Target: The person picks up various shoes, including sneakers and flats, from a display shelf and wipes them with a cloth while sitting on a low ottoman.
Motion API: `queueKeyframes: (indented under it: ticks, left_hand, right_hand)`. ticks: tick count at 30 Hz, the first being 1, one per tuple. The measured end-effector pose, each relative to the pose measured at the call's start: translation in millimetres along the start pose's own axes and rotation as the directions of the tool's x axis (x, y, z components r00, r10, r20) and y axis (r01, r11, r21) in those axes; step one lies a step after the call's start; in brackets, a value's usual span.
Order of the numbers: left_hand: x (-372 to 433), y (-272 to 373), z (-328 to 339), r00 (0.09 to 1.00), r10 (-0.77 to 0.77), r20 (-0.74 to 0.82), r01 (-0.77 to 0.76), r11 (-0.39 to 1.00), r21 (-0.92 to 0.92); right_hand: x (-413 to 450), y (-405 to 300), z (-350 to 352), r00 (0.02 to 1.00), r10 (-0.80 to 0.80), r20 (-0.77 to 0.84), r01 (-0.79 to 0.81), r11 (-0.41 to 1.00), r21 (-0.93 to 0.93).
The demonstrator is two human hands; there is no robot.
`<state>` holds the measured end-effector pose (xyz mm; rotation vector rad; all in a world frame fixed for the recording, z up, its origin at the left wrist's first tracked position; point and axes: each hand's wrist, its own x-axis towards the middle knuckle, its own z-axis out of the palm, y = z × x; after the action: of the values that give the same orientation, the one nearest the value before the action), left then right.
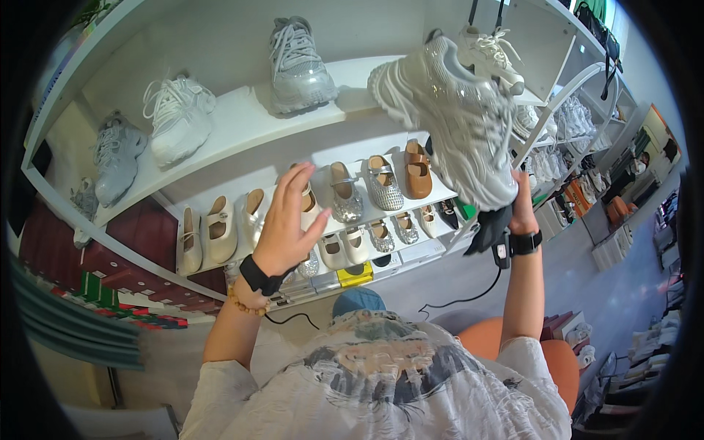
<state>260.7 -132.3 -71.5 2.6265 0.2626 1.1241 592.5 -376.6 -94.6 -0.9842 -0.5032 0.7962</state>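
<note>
A chunky light-grey sneaker (462, 121) is held up, tilted, by my right hand (522, 206) at its lower end. A black cloth (488, 231) hangs just under the shoe, against the same hand; its edges are partly hidden. My left hand (289, 223) is raised with fingers apart and nothing in it, in front of the lower shelf (247, 257). On the upper shelf (236, 124) stand a grey sneaker (300, 69), a white sneaker (180, 121) and a blue-grey sneaker (116, 157). Behind the held shoe is a cream lace-up shoe (495, 58).
Mary Jane shoes, including a brown one (419, 173) and a silver woven one (385, 181), line the lower shelf. Stacked shoeboxes (118, 275) are at left. An orange seat (561, 368) is beside me. A black cable (467, 302) hangs from my right wrist.
</note>
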Motion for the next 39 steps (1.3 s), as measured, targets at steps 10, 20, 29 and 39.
queueKeyframes:
  ticks: [10,20,29,39]
  left_hand:
    - [-9.7,26.8,-10.4,0.933,0.281,0.225,-0.274,0.960,-0.064]
    - [-44.2,20.5,-5.6,0.649,0.197,0.734,-0.025,0.971,-0.239]
    - [-79.2,-4.9,13.5,0.839,-0.047,0.542,0.296,0.875,-0.384]
    - [-96.6,-10.5,35.5,0.848,-0.271,0.456,0.479,0.761,-0.438]
  right_hand:
    - [-56.4,57.4,-28.2,0.903,0.338,0.263,-0.159,0.835,-0.528]
    - [-41.6,83.8,-15.9,0.891,0.426,0.160,-0.131,0.577,-0.806]
    - [-31.8,87.4,18.0,0.954,0.285,0.095,-0.194,0.826,-0.530]
    - [-42.3,62.8,81.9,0.976,-0.216,-0.008,0.205,0.937,-0.282]
